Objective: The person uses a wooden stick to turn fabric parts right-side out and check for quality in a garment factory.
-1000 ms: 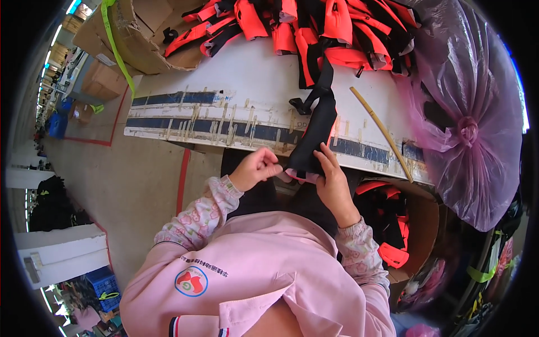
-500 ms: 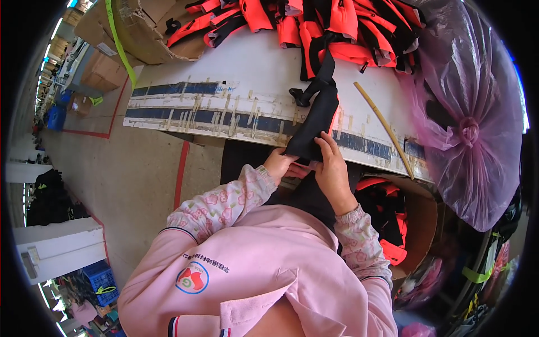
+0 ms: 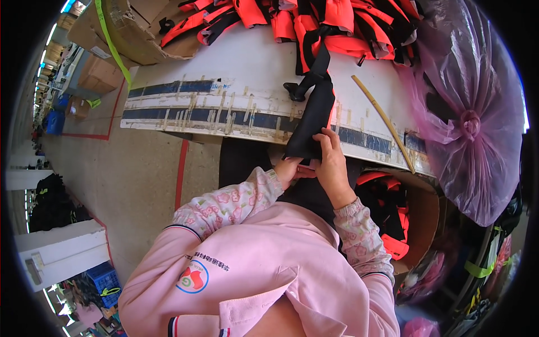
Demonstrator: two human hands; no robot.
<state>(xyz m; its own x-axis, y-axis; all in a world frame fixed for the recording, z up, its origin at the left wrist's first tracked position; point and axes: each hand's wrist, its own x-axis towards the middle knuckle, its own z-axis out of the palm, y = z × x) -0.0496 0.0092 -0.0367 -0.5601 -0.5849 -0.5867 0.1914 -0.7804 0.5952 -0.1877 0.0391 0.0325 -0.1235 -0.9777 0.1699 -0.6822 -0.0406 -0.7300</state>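
A black fabric piece with an orange edge (image 3: 312, 124) hangs over the table's near edge, its near end toward my body. My left hand (image 3: 286, 170) is closed at that near end, with its fingers partly hidden under or inside the fabric. The thumb and fingers of my right hand (image 3: 331, 164) grip the right side of the same end. A black strap (image 3: 319, 66) runs from the far end of the piece toward the pile, and a black plastic buckle (image 3: 293, 91) lies beside it on the table.
The white table (image 3: 247, 67) has worn tape along its near edge. Orange and black fabric pieces (image 3: 337, 22) are heaped at the back. A thin yellowish stick (image 3: 384, 122) lies to the right, near a knotted purple plastic bag (image 3: 488, 163). Below the table stands a cardboard box (image 3: 424, 216) of similar pieces.
My left hand has shifted slightly right and tucked further under the near end of the fabric piece. My right hand keeps its grip, with its fingers a little more curled.
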